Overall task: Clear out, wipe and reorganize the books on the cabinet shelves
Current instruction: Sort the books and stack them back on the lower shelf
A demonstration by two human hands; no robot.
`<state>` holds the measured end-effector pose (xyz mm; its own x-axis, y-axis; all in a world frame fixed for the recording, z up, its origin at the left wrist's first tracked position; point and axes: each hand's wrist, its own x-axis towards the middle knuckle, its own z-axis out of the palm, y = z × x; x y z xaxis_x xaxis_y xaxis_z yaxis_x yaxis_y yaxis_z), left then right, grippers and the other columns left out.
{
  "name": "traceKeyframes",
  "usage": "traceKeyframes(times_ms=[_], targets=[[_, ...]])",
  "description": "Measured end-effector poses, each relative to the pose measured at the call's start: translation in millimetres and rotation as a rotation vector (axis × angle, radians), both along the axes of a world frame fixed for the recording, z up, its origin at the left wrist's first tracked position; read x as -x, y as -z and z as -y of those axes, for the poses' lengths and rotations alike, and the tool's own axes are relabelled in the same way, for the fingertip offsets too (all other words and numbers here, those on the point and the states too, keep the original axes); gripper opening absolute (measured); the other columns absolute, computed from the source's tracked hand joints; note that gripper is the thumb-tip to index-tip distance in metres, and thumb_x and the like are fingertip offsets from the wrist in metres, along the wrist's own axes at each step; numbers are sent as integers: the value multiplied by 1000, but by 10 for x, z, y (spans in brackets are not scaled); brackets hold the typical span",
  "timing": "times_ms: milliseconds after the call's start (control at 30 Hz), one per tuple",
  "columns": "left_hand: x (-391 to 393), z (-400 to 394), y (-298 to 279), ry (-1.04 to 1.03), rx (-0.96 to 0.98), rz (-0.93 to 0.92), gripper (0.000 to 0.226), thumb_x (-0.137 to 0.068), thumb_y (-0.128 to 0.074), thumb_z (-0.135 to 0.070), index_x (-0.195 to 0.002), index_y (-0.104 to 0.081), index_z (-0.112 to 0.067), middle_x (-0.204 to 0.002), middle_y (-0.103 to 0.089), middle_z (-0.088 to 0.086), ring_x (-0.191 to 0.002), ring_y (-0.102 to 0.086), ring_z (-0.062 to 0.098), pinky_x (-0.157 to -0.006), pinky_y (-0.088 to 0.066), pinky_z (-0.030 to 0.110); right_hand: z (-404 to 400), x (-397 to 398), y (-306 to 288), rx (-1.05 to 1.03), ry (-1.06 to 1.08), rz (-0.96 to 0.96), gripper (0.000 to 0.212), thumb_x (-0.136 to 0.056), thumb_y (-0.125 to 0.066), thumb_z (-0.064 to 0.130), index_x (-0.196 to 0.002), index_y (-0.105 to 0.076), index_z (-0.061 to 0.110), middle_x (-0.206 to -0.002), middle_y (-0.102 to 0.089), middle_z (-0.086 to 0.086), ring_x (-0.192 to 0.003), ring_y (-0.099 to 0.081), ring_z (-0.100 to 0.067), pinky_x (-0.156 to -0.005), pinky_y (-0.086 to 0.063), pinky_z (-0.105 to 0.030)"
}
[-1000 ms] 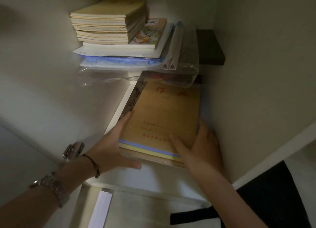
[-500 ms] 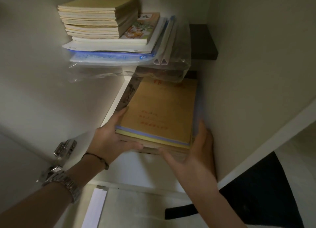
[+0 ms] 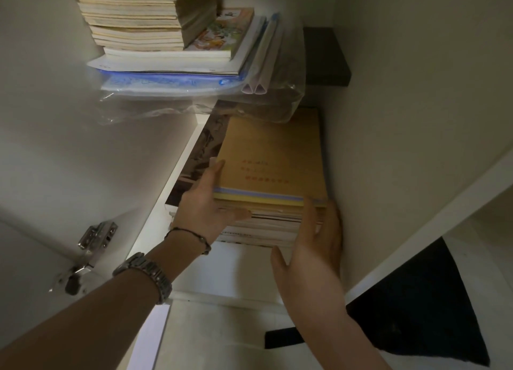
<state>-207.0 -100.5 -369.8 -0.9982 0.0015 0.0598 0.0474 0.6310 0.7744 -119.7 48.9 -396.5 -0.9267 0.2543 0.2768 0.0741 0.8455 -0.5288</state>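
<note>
Bracketed at frame centre: stack of books (image 3: 266, 186) between 2 hands, long axis running away toward upper frame. Left hand (image 3: 206, 207) flat against left edge, thumb under; right hand (image 3: 313, 247) pressed on near right corner, fingers straight.

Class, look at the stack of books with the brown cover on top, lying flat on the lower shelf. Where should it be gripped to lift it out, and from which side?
Grip the stack of books at its near corners, from the open front. It lies flat against the cabinet's right wall, leaving little side room. The left hand and right hand already flank it there; thumbs on top and fingers beneath should steady it.
</note>
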Motion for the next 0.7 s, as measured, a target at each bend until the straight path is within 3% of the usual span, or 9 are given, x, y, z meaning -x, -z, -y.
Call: traceKeyframes(times_ms=[167, 300, 467, 567, 700], targets=[[11, 50, -77, 41, 48, 22, 103, -63, -85, -22, -145, -23, -30, -113, -46, -10, -102, -45, 9, -93, -41, 24, 31, 121, -78, -267, -27, -105, 85, -65, -83, 21, -139, -42, 9, -142, -37, -26, -134, -31, -42, -106, -34, -52], [87, 54, -116, 65, 64, 58, 107, -61, -86, -19, -146, -22, -31, -113, -44, -12, -99, -43, 6, -84, -36, 15, 8, 449, -220, -317, -164, -8, 72, -77, -75, 16, -141, -41, 16, -141, -41, -16, -130, -37, -42, -112, -28, -52], [103, 12, -121, 119, 78, 78, 102, -64, -84, -17, -144, -22, -32, -117, -43, -10, -105, -46, 12, -92, -40, 26, -70, 597, -255, -424, -131, 97, 43, -89, -60, 19, -130, -46, 18, -127, -45, -11, -118, -41, -33, -105, -27, -41], [83, -18, -72, 152, 104, 68, 98, -71, -80, -16, -145, -18, -30, -131, -43, -4, -118, -45, 17, -102, -39, 34, -108, 583, -258, -450, -135, 116, 40, -95, -50, 18, -133, -40, 16, -131, -40, -12, -122, -36, -34, -109, -22, -42], [102, -19, -36, 173, 165, 69, 95, -79, -73, -17, -149, -8, -29, -138, -42, 0, -123, -44, 21, -105, -36, 35, -96, 574, -285, -441, -120, 116, 37, -96, -48, 18, -132, -40, 17, -131, -41, -12, -121, -36, -34, -108, -23, -42]])
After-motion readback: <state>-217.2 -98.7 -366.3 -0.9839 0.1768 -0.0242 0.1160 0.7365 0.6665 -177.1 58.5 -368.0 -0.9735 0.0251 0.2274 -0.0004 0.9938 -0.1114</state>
